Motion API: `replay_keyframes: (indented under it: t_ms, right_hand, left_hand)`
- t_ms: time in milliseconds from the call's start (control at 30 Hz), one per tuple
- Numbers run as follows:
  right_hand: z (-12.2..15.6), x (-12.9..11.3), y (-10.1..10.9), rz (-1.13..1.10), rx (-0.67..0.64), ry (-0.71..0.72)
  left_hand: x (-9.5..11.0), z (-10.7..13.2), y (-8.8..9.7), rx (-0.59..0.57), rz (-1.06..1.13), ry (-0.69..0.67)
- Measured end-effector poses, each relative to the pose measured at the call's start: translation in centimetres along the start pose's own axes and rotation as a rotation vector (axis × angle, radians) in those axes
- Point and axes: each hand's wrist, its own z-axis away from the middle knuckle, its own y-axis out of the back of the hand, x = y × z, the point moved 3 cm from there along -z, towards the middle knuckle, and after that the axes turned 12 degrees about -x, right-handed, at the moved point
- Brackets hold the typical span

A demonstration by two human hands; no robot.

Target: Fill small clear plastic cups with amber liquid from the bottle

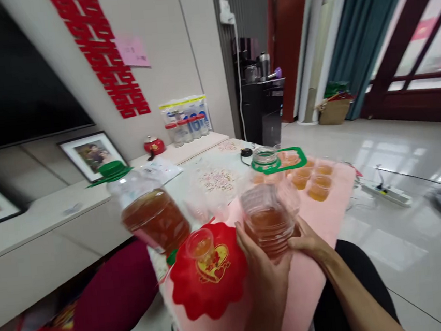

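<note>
Jar [268, 226], part-full of amber liquid: both grips closed round it, left hand [264, 273] and right hand [309, 240]. Cup [200, 244] at 9 o'clock partly filled; cups [318, 182] at 1 o'clock seemingly filled.

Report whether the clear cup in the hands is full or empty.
Partly full: amber liquid stops below the rim of the clear cup, gripped by left hand and right hand.

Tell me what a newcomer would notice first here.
The left hand and right hand hold a stack of clear cups with amber liquid in the middle. Just left lies a bright red plate carrying a small cup, and behind it stands a big bottle with a green cap.
</note>
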Motion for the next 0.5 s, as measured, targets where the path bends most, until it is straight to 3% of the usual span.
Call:
replay_keyframes:
  t_ms: [133, 300, 400, 500]
  right_hand:
    - [0.6, 0.6, 1.3, 0.019, 0.016, -0.01]
    - [1.2, 0.8, 1.6, 0.013, 0.081, 0.016]
    - [1.5, 0.6, 1.3, -0.012, 0.132, 0.036]
    - [1.6, 0.4, 1.5, -0.024, 0.213, 0.066]
  left_hand:
    - [1.3, 2.2, 2.5, 0.063, -0.024, 0.042]
    - [2.9, 1.6, 9.0, 0.25, -0.035, 0.051]
    - [1.3, -0.2, 12.2, 0.269, -0.058, 0.134]
    - [-1.5, -1.7, 13.7, 0.215, 0.042, 0.199]
